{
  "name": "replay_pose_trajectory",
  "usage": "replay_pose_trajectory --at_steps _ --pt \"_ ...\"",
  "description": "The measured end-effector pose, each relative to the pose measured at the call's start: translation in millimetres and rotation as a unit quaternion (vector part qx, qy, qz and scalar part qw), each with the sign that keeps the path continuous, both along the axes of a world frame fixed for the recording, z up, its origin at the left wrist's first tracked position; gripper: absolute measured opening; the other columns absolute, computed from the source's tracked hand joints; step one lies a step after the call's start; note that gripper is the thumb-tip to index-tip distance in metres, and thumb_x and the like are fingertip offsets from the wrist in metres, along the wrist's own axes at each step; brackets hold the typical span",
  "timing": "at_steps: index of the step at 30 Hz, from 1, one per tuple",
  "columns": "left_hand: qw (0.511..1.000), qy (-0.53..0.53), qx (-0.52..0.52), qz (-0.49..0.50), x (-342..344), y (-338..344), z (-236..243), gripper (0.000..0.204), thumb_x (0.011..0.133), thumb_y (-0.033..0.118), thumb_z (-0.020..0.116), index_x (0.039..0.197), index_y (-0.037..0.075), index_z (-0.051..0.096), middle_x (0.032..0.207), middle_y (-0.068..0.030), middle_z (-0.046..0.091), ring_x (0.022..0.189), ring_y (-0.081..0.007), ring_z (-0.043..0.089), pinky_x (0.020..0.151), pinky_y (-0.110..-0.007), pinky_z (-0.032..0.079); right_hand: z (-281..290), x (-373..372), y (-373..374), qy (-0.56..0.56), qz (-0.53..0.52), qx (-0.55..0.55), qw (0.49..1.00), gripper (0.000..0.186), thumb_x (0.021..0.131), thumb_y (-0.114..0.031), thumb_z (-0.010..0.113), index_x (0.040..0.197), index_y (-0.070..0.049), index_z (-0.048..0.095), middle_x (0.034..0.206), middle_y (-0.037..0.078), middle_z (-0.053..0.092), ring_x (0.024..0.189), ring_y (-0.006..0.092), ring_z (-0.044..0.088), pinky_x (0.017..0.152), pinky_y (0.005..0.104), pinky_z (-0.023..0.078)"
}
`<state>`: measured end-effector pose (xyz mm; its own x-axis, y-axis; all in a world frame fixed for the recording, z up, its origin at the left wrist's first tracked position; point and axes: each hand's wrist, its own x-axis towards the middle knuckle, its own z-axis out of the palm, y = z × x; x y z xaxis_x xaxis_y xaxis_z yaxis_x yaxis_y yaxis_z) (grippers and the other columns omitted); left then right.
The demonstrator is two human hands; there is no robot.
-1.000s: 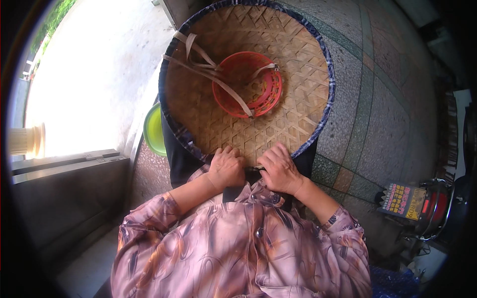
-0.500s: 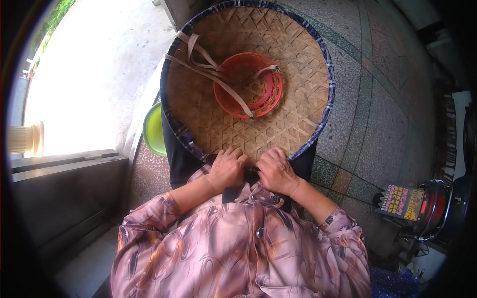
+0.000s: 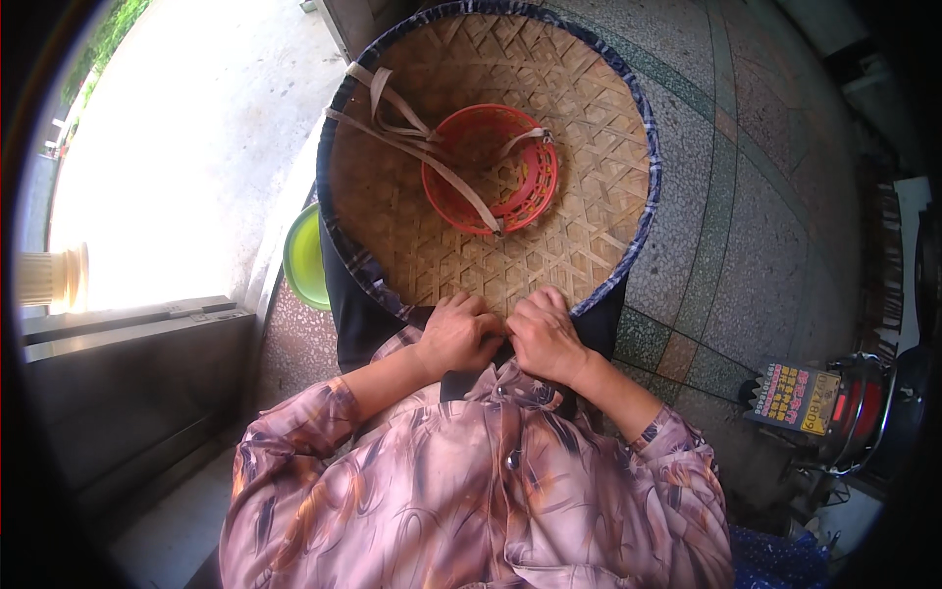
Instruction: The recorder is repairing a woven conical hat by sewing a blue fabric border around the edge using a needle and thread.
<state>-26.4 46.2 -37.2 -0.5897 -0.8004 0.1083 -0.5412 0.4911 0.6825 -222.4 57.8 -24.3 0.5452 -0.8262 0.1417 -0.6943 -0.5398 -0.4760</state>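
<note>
A wide woven bamboo hat [image 3: 589,108] lies upside down across my lap, its inside facing me. Dark blue plaid cloth [image 3: 649,157] binds its rim. Fixed in its middle is a red plastic basket-like headpiece [image 3: 538,187], with pale straps [image 3: 456,180] running over it and out to the rim at the left. My left hand [image 3: 457,334] and my right hand [image 3: 546,336] meet at the near rim, fingers curled over the edge and pinching the cloth edging there. The bit of cloth between the fingertips is mostly hidden by the hands.
On the floor left of my knee is a green basin [image 3: 306,260]. A dark metal door panel [image 3: 147,363] stands at the left, by a bright paved area outside. At the right is the tail of a scooter or motorbike with a red lamp [image 3: 863,407] and a yellow plate.
My left hand has shifted slightly right and its fingers are more curled, close against the right hand. My right hand has moved only a little. The hat stays in place.
</note>
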Motion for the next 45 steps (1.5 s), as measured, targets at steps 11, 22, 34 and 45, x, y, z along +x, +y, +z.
replay_pose_trajectory --at_steps 11,22,34,45 --pt "0.993 -0.105 -0.045 0.024 -12 -5 -21 0.008 0.07 0.016 0.063 0.067 0.01 0.064 0.083 -0.009 0.059 0.089 -0.0298 0.055 0.073 -0.042 0.042 4 -11 -9 0.027 -0.052 -0.047 0.997 0.009 0.072 -0.007 0.06 0.08 -0.004 0.063 0.083 0.013 0.059 0.09 0.0308 0.055 0.089 0.0426 0.04" --pt "0.995 -0.095 -0.005 -0.016 -4 -9 -10 0.022 0.071 0.015 0.06 0.092 0.009 0.067 0.097 -0.011 0.059 0.099 -0.03 0.055 0.085 -0.042 0.042 17 -66 35 -0.138 -0.422 0.014 0.896 0.019 0.087 -0.015 0.068 0.096 0.0 0.06 0.083 0.007 0.054 0.062 0.0153 0.053 0.056 0.0279 0.045" --pt "1.0 0.007 -0.015 -0.016 -24 -13 -15 0.019 0.072 0.013 0.066 0.091 0.015 0.068 0.088 -0.0071 0.061 0.091 -0.0278 0.057 0.08 -0.04 0.044 -2 -86 -11 -0.33 -0.449 0.033 0.83 0.029 0.083 -0.014 0.073 0.071 -0.003 0.048 0.058 -0.005 0.045 0.057 0.0049 0.04 0.049 0.0264 0.033" --pt "0.997 0.066 -0.026 -0.01 -32 -13 -13 0.017 0.071 0.01 0.066 0.088 0.014 0.067 0.087 -0.0048 0.059 0.086 -0.0263 0.055 0.074 -0.038 0.041 80 -52 36 -0.109 -0.281 -0.147 0.942 0.005 0.083 -0.001 0.064 0.087 -0.001 0.061 0.079 0.008 0.057 0.066 0.0206 0.055 0.058 0.0319 0.047"
